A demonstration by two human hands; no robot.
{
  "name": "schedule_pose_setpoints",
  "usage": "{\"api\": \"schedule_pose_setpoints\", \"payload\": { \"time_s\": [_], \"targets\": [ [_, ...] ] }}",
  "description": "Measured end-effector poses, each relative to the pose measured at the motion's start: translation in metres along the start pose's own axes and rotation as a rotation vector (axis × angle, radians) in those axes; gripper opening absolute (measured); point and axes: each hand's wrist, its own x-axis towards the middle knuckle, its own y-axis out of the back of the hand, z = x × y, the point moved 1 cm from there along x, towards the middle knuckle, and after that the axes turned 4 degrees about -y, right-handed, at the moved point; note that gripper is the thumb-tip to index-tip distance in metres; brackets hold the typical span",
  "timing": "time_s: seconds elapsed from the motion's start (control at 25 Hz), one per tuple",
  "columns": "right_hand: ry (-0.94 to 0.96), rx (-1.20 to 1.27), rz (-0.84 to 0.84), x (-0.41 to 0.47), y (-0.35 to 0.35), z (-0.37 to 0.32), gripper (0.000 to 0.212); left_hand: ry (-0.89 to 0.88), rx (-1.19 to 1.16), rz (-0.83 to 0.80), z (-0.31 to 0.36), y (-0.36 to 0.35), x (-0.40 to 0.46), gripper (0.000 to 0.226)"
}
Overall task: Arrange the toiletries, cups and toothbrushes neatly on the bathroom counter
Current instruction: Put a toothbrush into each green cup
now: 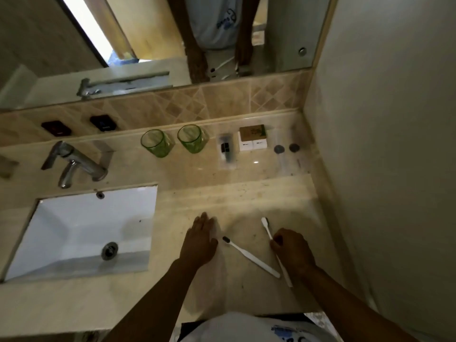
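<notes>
A person stood at a beige stone bathroom counter, seen from a head camera looking down. Two white toothbrushes lay on the near part of the counter, between the hands.

The right hand had its fingers curled round the neck of the white-bristled toothbrush. That brush ran from its head, pointing away toward the back wall, to a handle end that emerged below the hand, nearer the body.

The left hand rested flat on the counter with fingers straight and together, holding nothing. Just to its right, very close to its fingers, lay the dark-bristled toothbrush. Its long axis ran diagonally: head toward the left hand, handle slanting toward the body and to the right, where its end met or crossed the other brush's handle. The left hand was the nearer one to its head.

Along the back ledge stood two green cups side by side, then a clear packet, white boxes and two small dark caps. A white sink and chrome tap were to the left.
</notes>
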Motion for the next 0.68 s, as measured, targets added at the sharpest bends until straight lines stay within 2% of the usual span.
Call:
{"api": "schedule_pose_setpoints", "payload": {
  "time_s": [0.2,0.4,0.48,0.56,0.6,0.68],
  "targets": [
    [0.112,0.285,-0.057,0.024,0.007,-0.043,0.008,0.048,-0.038,0.067,-0.009,0.002,-0.005,0.069],
    [0.176,0.401,-0.057,0.055,-0.002,-0.098,0.014,0.093,0.001,0.119,-0.037,0.019,0.016,0.068],
    [0.198,0.438,-0.12,0.071,-0.009,-0.129,0.01,0.123,-0.005,0.124,-0.051,0.03,0.032,0.068],
    [0.295,0.475,-0.201,0.088,-0.012,-0.168,0.007,0.163,-0.014,0.14,-0.062,0.044,0.05,0.069],
    [0.354,0.486,-0.204,0.098,-0.012,-0.189,0.008,0.175,-0.013,0.142,-0.068,0.051,0.061,0.07],
    [0.451,0.503,-0.1,0.121,-0.004,-0.227,0.012,0.171,-0.022,0.144,-0.078,0.061,0.084,0.072]
  ]
}}
